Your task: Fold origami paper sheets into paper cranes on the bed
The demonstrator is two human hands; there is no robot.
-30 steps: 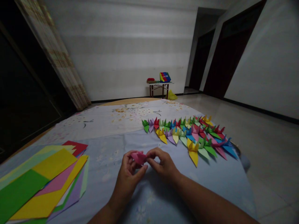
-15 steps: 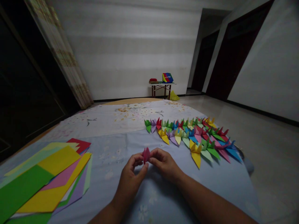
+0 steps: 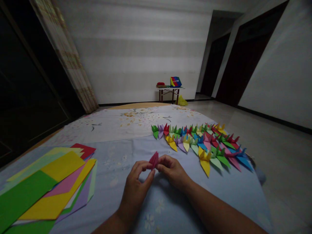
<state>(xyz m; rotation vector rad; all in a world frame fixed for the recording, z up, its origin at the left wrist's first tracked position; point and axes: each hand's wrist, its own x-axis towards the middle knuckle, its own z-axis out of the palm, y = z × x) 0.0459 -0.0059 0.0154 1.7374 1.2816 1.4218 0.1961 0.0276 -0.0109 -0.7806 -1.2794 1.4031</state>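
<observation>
Centrally, a pink folded paper piece [image 3: 154, 160] stands between two bare hands, raised a little above a blue floral cloth [image 3: 117, 191], its pointed end directed upward. The left hand [image 3: 136, 180], palm turned inward, grips the lower left side of the piece with bent fingers, the thumb extended toward its base. The right hand [image 3: 174, 169] pinches the opposite lower edge between thumb and forefinger, the remaining fingers curled; the exact contact of its fingertips is partly hidden. To the right of the hands, folded paper birds [image 3: 205, 161] in yellow, green, blue, red, pink and purple are set close together in several rows, with wings and points upright. To the left lies a fanned stack of coloured paper [image 3: 36, 185], in which green and yellow sheets are uppermost and a red one shows at the far corner. Beyond the blue cloth, a white flowered cloth [image 3: 109, 122] covers the far part of the table. Background: a small stand [image 3: 170, 88] against the wall bears a multicoloured box-like object [image 3: 175, 82] and a red item [image 3: 160, 84], with a yellow bag [image 3: 182, 100] on the floor beside it
</observation>
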